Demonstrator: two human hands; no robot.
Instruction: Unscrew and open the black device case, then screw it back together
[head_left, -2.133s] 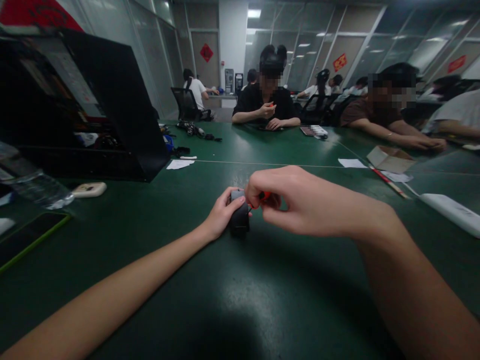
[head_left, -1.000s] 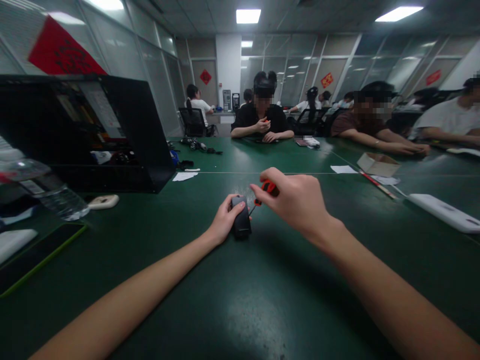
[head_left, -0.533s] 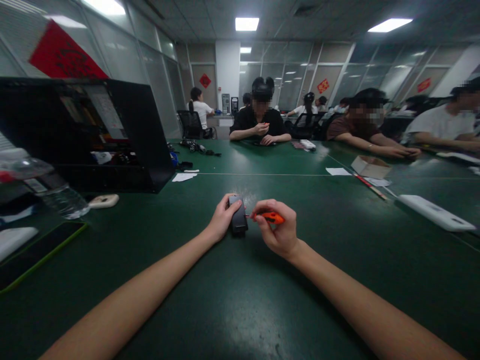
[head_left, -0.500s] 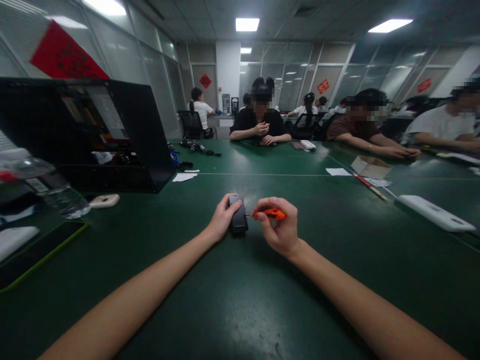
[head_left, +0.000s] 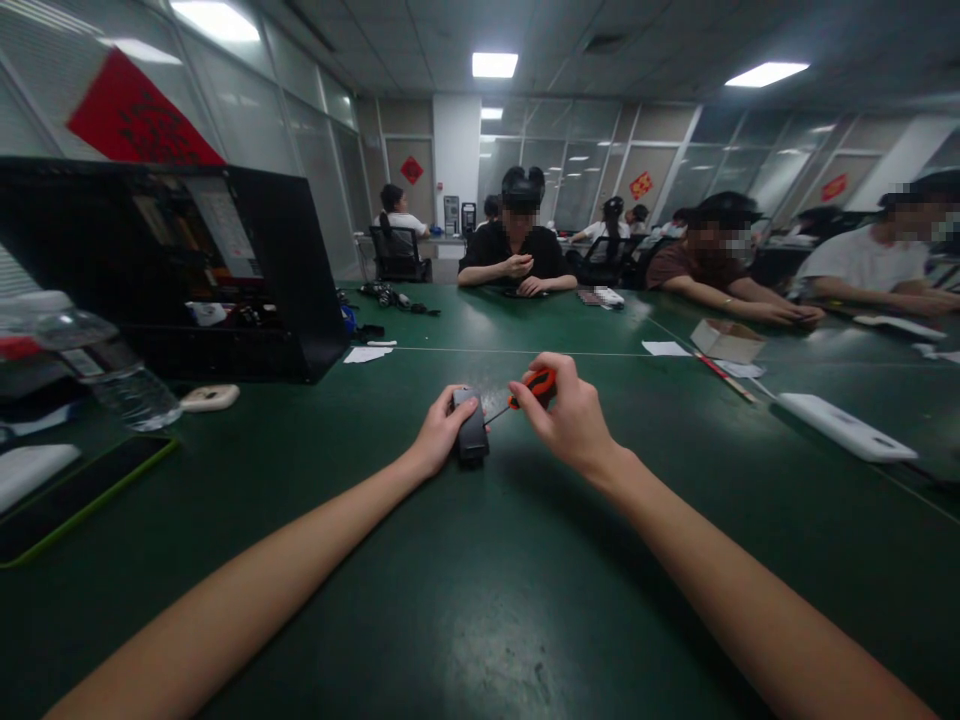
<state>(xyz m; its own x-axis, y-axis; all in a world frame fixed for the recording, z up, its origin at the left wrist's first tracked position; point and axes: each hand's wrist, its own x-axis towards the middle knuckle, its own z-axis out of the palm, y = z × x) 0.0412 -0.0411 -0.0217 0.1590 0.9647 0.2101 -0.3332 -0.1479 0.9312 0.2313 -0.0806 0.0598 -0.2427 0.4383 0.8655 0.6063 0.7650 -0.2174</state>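
On the green table (head_left: pixel 480 600), near its middle, a small dark grey block (head_left: pixel 472 437) stands on its edge. The left hand (head_left: pixel 436 438) wraps it from the left, fingers (head_left: pixel 457 408) curled over the top and pressed against its side, so the block sits right in that grip. The right hand (head_left: pixel 570 418) is just to the right of it, fingers pinched together around the orange handle of a small screwdriver (head_left: pixel 531 386). The thin shaft slants down and left from the handle to the block's upper right edge; whether the tip touches cannot be told. Off to the left are a black open case (head_left: pixel 247 260), a water bottle (head_left: pixel 105 365) and a phone (head_left: pixel 75 490). Other people sit at the far side.
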